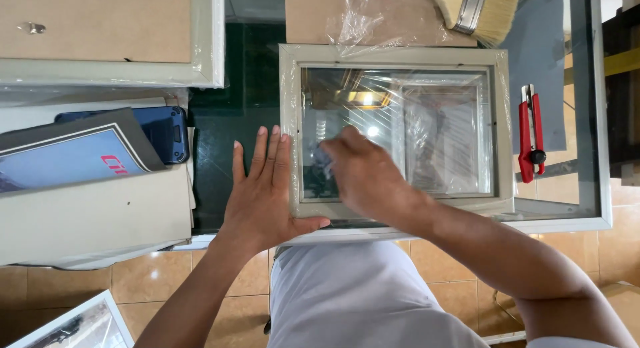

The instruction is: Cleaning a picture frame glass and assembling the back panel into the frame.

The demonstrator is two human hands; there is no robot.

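Glass counter (593,121), tan tile floor (167,275) below. Frame (398,55) at near edge, centre. My left hand (263,188) flat, fingers spread, on its left rail; right hand (363,171) curled on cloth (323,156) against glass. Red cutter (531,131) at right edge.

to your right a red utility knife (531,134) lies on the glass tabletop (587,121), well apart from a wide paintbrush (475,8) at the top edge, whose pale bristles rest on a brown board under crumpled clear film (373,18). to your left you have a dark blue phone (162,131) partly covered by a curling grey-bordered print (73,155), both on a stack of beige cardboard (93,215). above them lies another pale frame, back side up (113,35). the floor below is tan tile (160,275), with a framed picture's corner (80,325) at the bottom left.
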